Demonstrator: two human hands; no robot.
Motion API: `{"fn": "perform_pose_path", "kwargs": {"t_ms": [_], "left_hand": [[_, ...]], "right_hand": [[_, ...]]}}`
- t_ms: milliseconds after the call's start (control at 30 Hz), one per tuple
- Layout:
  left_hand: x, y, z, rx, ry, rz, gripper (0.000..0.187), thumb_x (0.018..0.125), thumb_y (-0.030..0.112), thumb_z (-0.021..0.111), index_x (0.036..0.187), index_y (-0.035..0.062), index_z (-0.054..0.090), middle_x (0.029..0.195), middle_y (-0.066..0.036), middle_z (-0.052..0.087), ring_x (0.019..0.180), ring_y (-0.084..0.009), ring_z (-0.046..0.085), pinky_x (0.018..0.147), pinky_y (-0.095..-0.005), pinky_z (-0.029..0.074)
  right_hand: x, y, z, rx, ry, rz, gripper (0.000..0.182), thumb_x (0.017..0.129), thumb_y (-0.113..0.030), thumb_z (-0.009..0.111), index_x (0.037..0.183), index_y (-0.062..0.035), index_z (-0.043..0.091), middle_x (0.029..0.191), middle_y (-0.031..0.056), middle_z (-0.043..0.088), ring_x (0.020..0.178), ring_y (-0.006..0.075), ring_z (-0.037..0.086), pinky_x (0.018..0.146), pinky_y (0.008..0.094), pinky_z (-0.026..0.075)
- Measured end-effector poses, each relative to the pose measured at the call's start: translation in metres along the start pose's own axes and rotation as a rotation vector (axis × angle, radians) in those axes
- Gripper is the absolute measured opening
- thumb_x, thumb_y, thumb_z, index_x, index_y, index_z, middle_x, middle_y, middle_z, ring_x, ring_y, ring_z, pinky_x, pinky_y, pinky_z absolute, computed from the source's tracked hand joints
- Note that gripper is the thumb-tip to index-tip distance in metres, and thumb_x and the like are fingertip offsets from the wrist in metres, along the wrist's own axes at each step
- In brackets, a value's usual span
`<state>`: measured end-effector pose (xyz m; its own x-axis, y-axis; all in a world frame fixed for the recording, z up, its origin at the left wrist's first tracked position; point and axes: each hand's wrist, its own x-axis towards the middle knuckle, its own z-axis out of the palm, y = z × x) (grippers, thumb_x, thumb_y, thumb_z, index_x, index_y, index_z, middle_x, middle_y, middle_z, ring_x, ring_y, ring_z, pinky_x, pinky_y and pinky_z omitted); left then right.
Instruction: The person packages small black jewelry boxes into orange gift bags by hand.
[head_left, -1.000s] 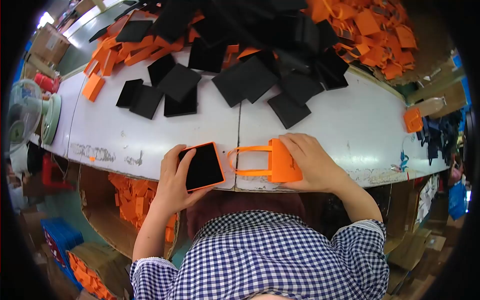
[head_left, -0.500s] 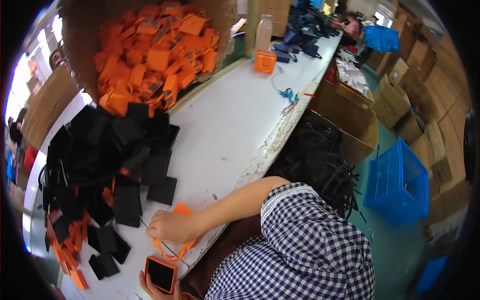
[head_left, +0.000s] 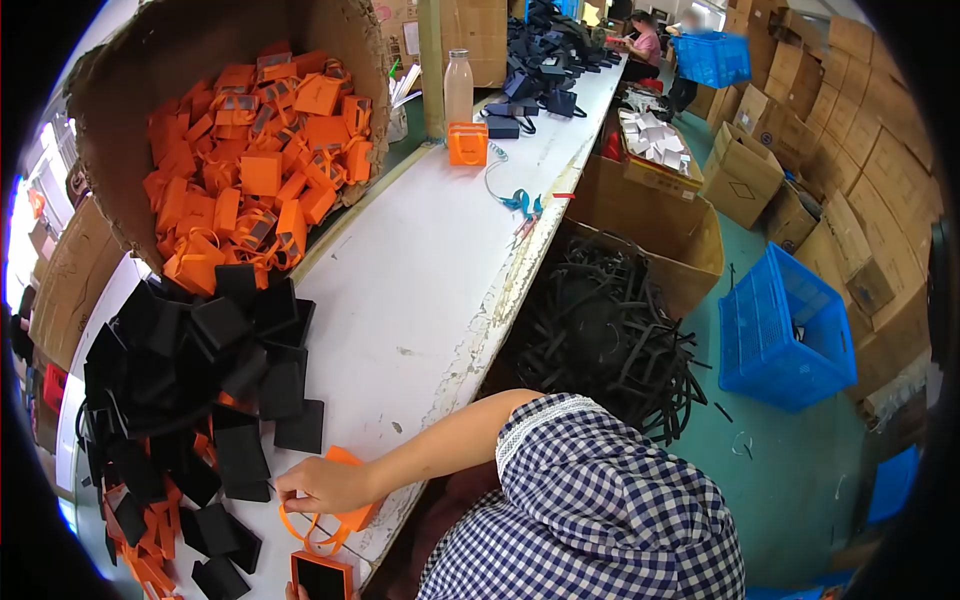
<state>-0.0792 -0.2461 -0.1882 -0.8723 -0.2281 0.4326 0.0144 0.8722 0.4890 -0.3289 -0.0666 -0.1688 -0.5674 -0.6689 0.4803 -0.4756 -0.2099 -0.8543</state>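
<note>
The view has swung further right and up since the earlier frame, so the long white table [head_left: 440,270] now runs away toward other workers. At the bottom edge, the left hand [head_left: 296,592] barely shows beside an orange tray with a black insert [head_left: 322,578]; its grip cannot be told. The right hand [head_left: 318,486] lies flat, fingers loosely curled, on an orange bag [head_left: 350,515] at the table edge. Beyond lie black foam pads [head_left: 215,360], then a cardboard box of orange bags [head_left: 260,160], and a bottle [head_left: 458,88].
</note>
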Motion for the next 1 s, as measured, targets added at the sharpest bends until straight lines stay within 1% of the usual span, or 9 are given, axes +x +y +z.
{"fn": "perform_pose_path", "kwargs": {"t_ms": [267, 367, 433, 467, 533, 700, 767, 900, 1000], "left_hand": [[0.002, 0.003, -0.001, -0.018, -0.004, -0.008, 0.077, 0.078, 0.024, 0.09, 0.14, -0.0018, 0.051, 0.144, -0.028, 0.047, 0.13, -0.0453, 0.048, 0.109, -0.0542, 0.041], [0.002, 0.002, -0.001, 0.019, 0.007, 0.014, 0.078, 0.077, 0.026, 0.091, 0.139, -0.0015, 0.052, 0.143, -0.028, 0.048, 0.13, -0.0455, 0.049, 0.109, -0.0546, 0.042], [0.002, -0.001, 0.001, 0.02, 0.035, 0.046, 0.079, 0.076, 0.028, 0.092, 0.138, -0.0007, 0.053, 0.14, -0.028, 0.05, 0.128, -0.0458, 0.05, 0.108, -0.0548, 0.043], [0.003, -0.001, 0.001, 0.028, 0.038, 0.031, 0.079, 0.076, 0.028, 0.092, 0.138, -0.0007, 0.053, 0.14, -0.028, 0.05, 0.128, -0.0458, 0.05, 0.108, -0.0548, 0.043], [0.004, 0.001, 0.001, 0.08, 0.056, 0.066, 0.08, 0.074, 0.029, 0.093, 0.138, 0.0002, 0.054, 0.138, -0.028, 0.051, 0.126, -0.0463, 0.052, 0.107, -0.0547, 0.044], [0.0, -0.006, -0.005, -0.003, 0.007, -0.034, 0.079, 0.076, 0.027, 0.092, 0.14, 0.0014, 0.052, 0.138, -0.025, 0.051, 0.126, -0.0429, 0.051, 0.109, -0.0531, 0.041], [-0.004, -0.011, -0.012, -0.334, 0.084, -0.154, 0.079, 0.079, 0.024, 0.088, 0.144, 0.0014, 0.048, 0.141, -0.022, 0.05, 0.13, -0.0383, 0.049, 0.113, -0.051, 0.037], [-0.003, -0.005, -0.027, -0.607, 0.0, 0.014, 0.09, 0.089, 0.027, 0.079, 0.157, 0.0023, 0.025, 0.162, -0.02, 0.033, 0.148, -0.0395, 0.031, 0.12, -0.0531, 0.024], [-0.006, 0.015, -0.016, -0.57, 0.075, -0.158, 0.117, 0.061, 0.037, 0.099, 0.151, -0.0014, 0.034, 0.147, -0.017, 0.042, 0.136, -0.0302, 0.046, 0.114, -0.047, 0.04]], "right_hand": [[0.005, 0.0, 0.004, 0.308, 0.048, 0.158, 0.012, 0.088, -0.009, 0.069, 0.09, -0.0008, 0.061, 0.074, 0.009, 0.066, 0.069, 0.0238, 0.062, 0.066, 0.0343, 0.049], [0.001, 0.005, -0.016, -0.077, -0.198, -0.081, 0.021, 0.083, -0.019, 0.076, 0.085, -0.0019, 0.064, 0.081, 0.01, 0.065, 0.082, 0.0241, 0.062, 0.073, 0.0363, 0.049], [-0.02, -0.009, -0.041, -0.593, -0.347, -0.39, 0.034, 0.077, -0.029, 0.081, 0.096, -0.003, 0.069, 0.119, 0.0194, 0.062, 0.118, 0.0325, 0.054, 0.091, 0.0422, 0.046], [-0.03, -0.025, -0.057, -0.579, -0.356, -0.394, 0.034, 0.077, -0.029, 0.081, 0.096, -0.003, 0.069, 0.119, 0.0194, 0.062, 0.118, 0.0325, 0.054, 0.091, 0.0422, 0.046], [-0.044, -0.053, -0.083, -0.754, -0.58, -0.039, 0.05, 0.068, -0.034, 0.087, 0.101, -0.0006, 0.07, 0.139, 0.0251, 0.049, 0.126, 0.0398, 0.047, 0.097, 0.0463, 0.045], [-0.053, -0.01, -0.078, -0.762, -0.478, -0.054, 0.062, 0.063, -0.038, 0.09, 0.102, 0.004, 0.068, 0.141, 0.0285, 0.045, 0.123, 0.0408, 0.049, 0.099, 0.0469, 0.046], [-0.045, -0.003, -0.074, -0.686, -0.466, -0.086, 0.062, 0.062, -0.038, 0.09, 0.102, 0.0047, 0.068, 0.14, 0.0287, 0.046, 0.121, 0.0412, 0.051, 0.098, 0.0465, 0.047], [-0.033, -0.009, -0.079, -0.364, -0.559, -0.075, 0.059, 0.065, -0.036, 0.089, 0.099, 0.0053, 0.064, 0.133, 0.0281, 0.049, 0.113, 0.0418, 0.057, 0.097, 0.0426, 0.049], [-0.019, -0.015, -0.075, -0.154, -0.619, -0.078, 0.058, 0.066, -0.034, 0.091, 0.104, 0.0005, 0.064, 0.137, 0.0239, 0.05, 0.122, 0.0406, 0.055, 0.102, 0.0428, 0.048]]}}
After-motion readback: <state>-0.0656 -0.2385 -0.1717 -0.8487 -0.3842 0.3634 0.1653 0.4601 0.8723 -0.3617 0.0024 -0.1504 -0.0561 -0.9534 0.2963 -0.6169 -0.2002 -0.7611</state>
